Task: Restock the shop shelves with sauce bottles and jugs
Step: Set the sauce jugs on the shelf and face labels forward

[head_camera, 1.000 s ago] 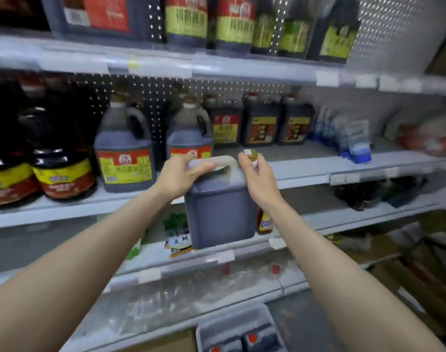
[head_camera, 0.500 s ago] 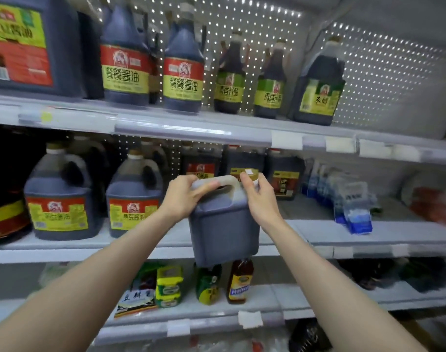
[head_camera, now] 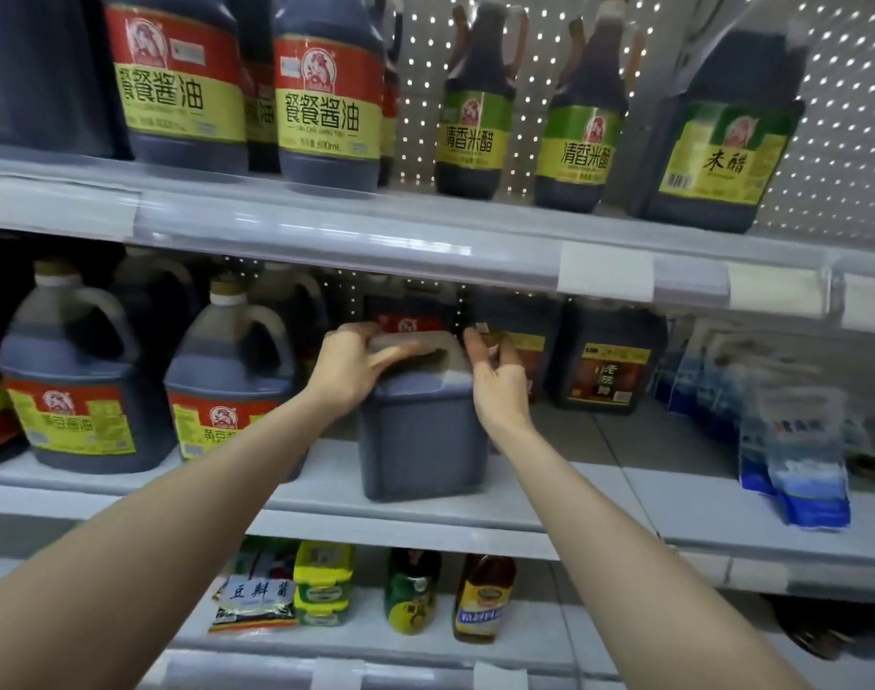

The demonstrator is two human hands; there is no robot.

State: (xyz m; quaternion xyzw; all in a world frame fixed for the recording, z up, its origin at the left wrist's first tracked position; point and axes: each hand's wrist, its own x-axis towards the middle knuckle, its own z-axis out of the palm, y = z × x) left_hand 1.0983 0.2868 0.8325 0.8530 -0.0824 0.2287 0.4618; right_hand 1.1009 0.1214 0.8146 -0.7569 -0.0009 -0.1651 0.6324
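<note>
The shelving fills the view, and the middle shelf (head_camera: 550, 490) is the one in play. It sits under the lip of the top shelf (head_camera: 326, 231). On its left stand big handled jugs with red and yellow labels (head_camera: 226, 390). Square dark jugs (head_camera: 607, 361) sit at the back right, and blue packets (head_camera: 804, 465) lie farther right.

The plain-backed jug (head_camera: 423, 440) stands upright at the front of this shelf. Its base looks to be resting on the shelf just inside the edge, though blur makes the contact hard to confirm. Its long axis is vertical and its handle (head_camera: 425, 338) runs left to right across the top.

The free space lies straight behind the jug, away from the person. It is bounded by the nearest labelled jug on the left and the square dark jugs on the right. The coming move is therefore probably a push straight back, with little room under the top shelf.

Both hands are on the jug. The left hand (head_camera: 348, 371) has its fingers wrapped over the handle and the thumb laid along it, a full closed grip. The right hand (head_camera: 500, 390) is at the top right corner. Its thumb and bent fingers close narrowly about the cap (head_camera: 490, 336), steadying rather than carrying.
</note>
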